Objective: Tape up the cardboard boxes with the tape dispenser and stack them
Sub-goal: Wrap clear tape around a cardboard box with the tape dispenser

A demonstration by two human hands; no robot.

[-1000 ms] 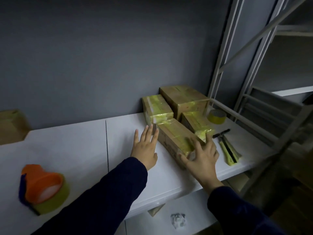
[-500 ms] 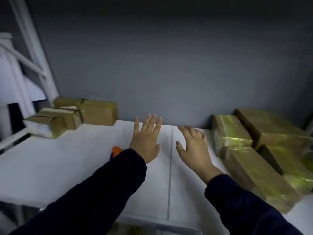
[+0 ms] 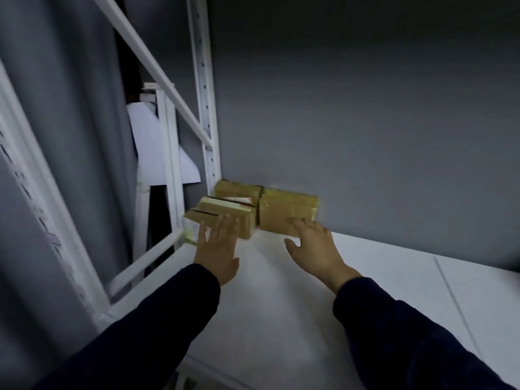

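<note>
Three brown cardboard boxes sit together at the far left corner of the white shelf [image 3: 380, 291]. The nearest, an untaped box [image 3: 225, 213], has loose top flaps. A closed box [image 3: 287, 211] lies to its right, and a third box [image 3: 236, 188] is behind them by the wall. My left hand [image 3: 218, 246] stretches forward with straight fingers, its fingertips at the front of the untaped box. My right hand [image 3: 315, 249] reaches with spread fingers, fingertips at the lower front of the closed box. Neither hand holds anything. The tape dispenser is out of view.
A white metal rack upright [image 3: 206, 108] with diagonal braces [image 3: 152, 68] closes off the left end of the shelf. A grey wall [image 3: 365, 122] runs behind the boxes. A seam in the shelf board [image 3: 455, 299] lies to the right.
My view has swung left from the taped boxes to the left corner of the shelf. Both hands have moved from over the bare shelf to the boxes there, still holding nothing.
</note>
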